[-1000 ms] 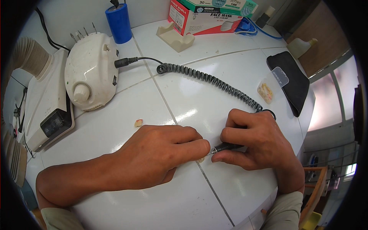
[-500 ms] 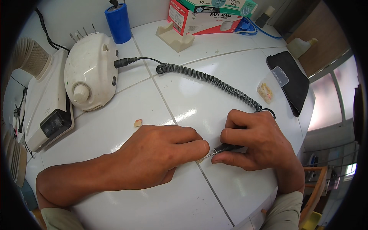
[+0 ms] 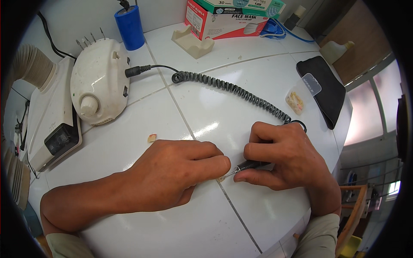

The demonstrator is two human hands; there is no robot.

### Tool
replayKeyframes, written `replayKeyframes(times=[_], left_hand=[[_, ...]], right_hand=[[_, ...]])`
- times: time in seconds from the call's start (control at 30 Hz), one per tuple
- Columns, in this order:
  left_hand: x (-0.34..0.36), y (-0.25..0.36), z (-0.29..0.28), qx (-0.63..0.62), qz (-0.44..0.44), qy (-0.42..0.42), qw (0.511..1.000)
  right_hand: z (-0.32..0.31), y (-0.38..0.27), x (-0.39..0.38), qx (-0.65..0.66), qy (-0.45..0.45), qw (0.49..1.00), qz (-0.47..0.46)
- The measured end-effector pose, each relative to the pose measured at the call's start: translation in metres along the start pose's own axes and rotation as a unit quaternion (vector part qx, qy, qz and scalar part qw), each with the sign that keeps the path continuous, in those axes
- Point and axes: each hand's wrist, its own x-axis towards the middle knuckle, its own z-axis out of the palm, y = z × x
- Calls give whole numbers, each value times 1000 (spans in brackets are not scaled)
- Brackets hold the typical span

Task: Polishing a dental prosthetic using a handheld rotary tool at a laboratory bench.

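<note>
My right hand [image 3: 286, 157] is closed round a black rotary handpiece [image 3: 251, 164], gripped like a pen. Its thin metal bit [image 3: 229, 174] points left towards my left fingertips. My left hand [image 3: 180, 174] is closed, thumb and forefinger pinching a small pale piece [image 3: 221, 179] low over the white tiled table. Most of that piece is hidden under the fingers, and whether the bit touches it I cannot tell. A coiled black cord [image 3: 234, 89] runs from the handpiece back to a white control unit [image 3: 100, 81]. Beyond my left wrist lies a small yellowish-pink chip [image 3: 152, 138].
A white machine with a dark panel [image 3: 53, 124] and ribbed hose [image 3: 36, 66] stands at left. Behind are a blue cylinder [image 3: 130, 28], a beige cradle [image 3: 192, 43] and cardboard boxes [image 3: 230, 26]. To the right lie an open plastic box of small pieces [image 3: 294, 102] and a black pouch [image 3: 325, 92].
The whole picture has shifted slightly left. Both hands keep nearly the same pose, with the handpiece's bit still at my left fingertips.
</note>
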Motion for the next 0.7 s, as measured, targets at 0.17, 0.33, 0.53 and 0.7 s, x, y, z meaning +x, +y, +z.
replayKeyframes(times=[0.17,0.33,0.53,0.7], left_hand=[[1,1,0,-5,2,2,1000],[1,0,0,-3,0,3,1000],[1,0,2,7,6,12,1000],[1,1,0,-1,1,0,1000]], right_hand=[[-1,0,-1,-1,-6,1000,3],[-2,0,0,-6,-6,1000,7],[0,2,-1,4,0,1000,3],[-1,1,0,6,2,1000,1]])
